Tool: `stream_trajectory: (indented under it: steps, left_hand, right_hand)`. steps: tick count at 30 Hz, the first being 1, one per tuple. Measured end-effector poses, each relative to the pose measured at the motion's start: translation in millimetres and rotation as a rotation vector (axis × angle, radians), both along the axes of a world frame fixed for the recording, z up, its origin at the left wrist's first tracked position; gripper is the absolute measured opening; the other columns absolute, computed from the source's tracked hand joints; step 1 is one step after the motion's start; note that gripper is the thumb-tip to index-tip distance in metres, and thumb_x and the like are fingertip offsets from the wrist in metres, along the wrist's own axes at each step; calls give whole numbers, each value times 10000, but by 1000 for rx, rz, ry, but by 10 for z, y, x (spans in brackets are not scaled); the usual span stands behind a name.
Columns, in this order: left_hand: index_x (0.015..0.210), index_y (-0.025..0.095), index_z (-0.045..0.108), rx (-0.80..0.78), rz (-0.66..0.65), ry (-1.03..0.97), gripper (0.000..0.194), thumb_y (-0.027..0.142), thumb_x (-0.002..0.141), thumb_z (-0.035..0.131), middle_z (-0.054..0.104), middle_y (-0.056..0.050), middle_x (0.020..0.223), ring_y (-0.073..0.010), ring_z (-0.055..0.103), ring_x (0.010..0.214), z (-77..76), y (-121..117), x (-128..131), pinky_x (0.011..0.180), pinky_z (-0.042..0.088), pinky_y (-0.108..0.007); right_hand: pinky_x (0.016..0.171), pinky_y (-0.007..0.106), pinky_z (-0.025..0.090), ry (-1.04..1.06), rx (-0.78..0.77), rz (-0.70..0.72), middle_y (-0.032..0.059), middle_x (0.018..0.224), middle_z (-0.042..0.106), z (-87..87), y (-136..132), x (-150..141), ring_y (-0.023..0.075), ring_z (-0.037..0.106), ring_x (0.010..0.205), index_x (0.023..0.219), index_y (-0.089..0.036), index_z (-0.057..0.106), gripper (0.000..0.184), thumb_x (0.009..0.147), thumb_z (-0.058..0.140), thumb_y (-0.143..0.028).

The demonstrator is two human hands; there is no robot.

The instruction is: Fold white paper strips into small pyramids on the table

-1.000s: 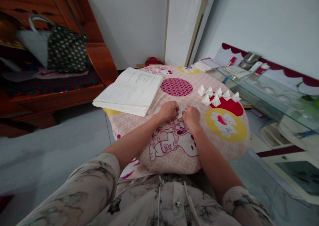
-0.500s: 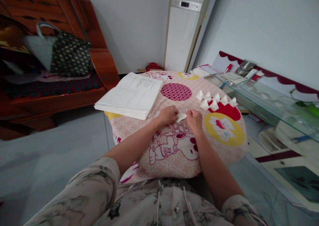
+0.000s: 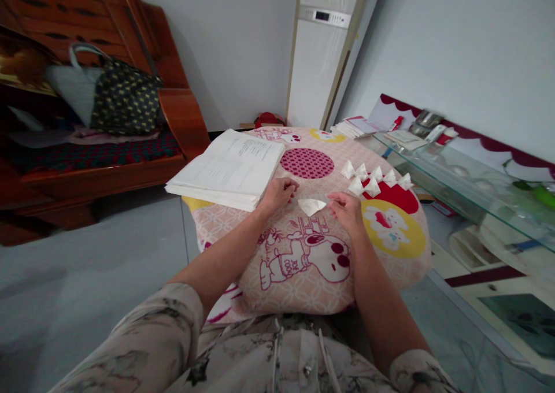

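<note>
A small folded white paper piece (image 3: 311, 206) lies on the pink cartoon-print cushion (image 3: 303, 277) in front of me, between my hands. My left hand (image 3: 277, 192) rests on the cushion just left of it, fingers loosely bent and holding nothing. My right hand (image 3: 347, 206) sits just right of it, fingers apart, with the tips at the paper's right corner. Several finished folded paper pieces (image 3: 375, 180) lie in a cluster further right on the cushion. A thick stack of white printed sheets (image 3: 228, 167) lies on the cushion's left part.
A wooden bench (image 3: 99, 150) with a patterned bag (image 3: 121, 101) stands at the left. A glass table (image 3: 468, 179) with papers and small items runs along the right. A tall white appliance (image 3: 318, 63) stands against the far wall. Grey floor lies around.
Both hands were pressed together on the paper piece; now they have drawn apart and the folded piece lies uncovered on the cushion. The view has tilted slightly.
</note>
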State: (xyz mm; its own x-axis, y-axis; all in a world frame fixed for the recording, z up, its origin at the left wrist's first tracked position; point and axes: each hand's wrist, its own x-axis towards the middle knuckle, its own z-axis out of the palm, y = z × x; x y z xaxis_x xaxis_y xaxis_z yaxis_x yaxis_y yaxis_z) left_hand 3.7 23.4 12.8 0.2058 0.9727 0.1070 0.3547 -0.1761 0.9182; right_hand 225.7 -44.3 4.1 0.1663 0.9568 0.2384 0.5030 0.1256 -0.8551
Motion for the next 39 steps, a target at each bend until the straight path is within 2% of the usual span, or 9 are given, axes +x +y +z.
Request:
stream_trajectory:
  steps: [3,7,14,17,22,25,27,33,39]
  left_hand:
    - [958,103,720,-29,-19,41,206,131,899,524,668,-18,725,-65,552,502,-5,-12,-8,485,409,-157]
    - [940,105,736,-6,-31,71,207,140,876,542,636,1,643,-80,556,505,-40,-7,-10,495,403,-171]
    - [906,116,740,-7,-52,62,207,165,847,548,641,-8,612,-110,584,541,-96,29,-27,525,434,-192]
    - [906,120,743,13,-59,88,204,187,843,561,653,-14,626,-120,601,559,-118,46,-49,544,452,-202]
    - [904,134,753,29,-55,150,215,194,821,564,676,-18,660,-119,588,550,-187,107,-69,537,450,-206]
    - [910,139,755,42,-63,163,231,226,821,561,693,-24,687,-124,599,564,-215,132,-77,539,454,-208]
    - [913,145,755,47,-67,173,239,237,818,555,691,-21,679,-128,607,574,-222,137,-83,545,459,-208]
    - [927,145,755,64,-87,209,269,264,811,543,690,-23,671,-147,614,591,-218,125,-110,555,466,-225]
    - [916,157,771,94,-93,255,269,261,809,547,677,-12,617,-155,610,570,-155,84,-122,578,455,-242]
  right_hand:
    - [590,268,452,-145,62,102,27,713,682,30,-10,-7,160,589,601,1020,-137,763,363,749,538,-226]
    - [625,265,419,-329,137,143,4,633,627,52,-4,-50,151,559,603,905,-144,767,296,720,536,-151]
    - [602,253,402,-326,160,101,-12,607,612,-16,19,-82,144,551,581,754,-174,694,167,725,531,-154]
    - [623,264,430,-255,228,-44,-6,631,639,-20,27,-38,156,569,600,755,-187,685,152,732,535,-191]
    - [685,314,484,-133,364,-543,50,729,691,77,54,312,205,614,670,835,-169,695,211,752,510,-225]
    - [752,348,488,-198,331,-792,101,772,703,150,61,645,239,635,735,835,-140,698,222,743,500,-176]
    - [802,368,479,-268,267,-890,139,841,719,172,64,850,266,651,820,866,-127,706,249,747,487,-138]
    - [811,421,478,-402,87,-895,195,891,720,88,137,1185,317,654,892,913,-112,722,283,809,460,-114]
    - [751,410,489,-405,130,-901,163,741,687,16,279,1270,316,660,836,878,-134,741,271,836,473,-145]
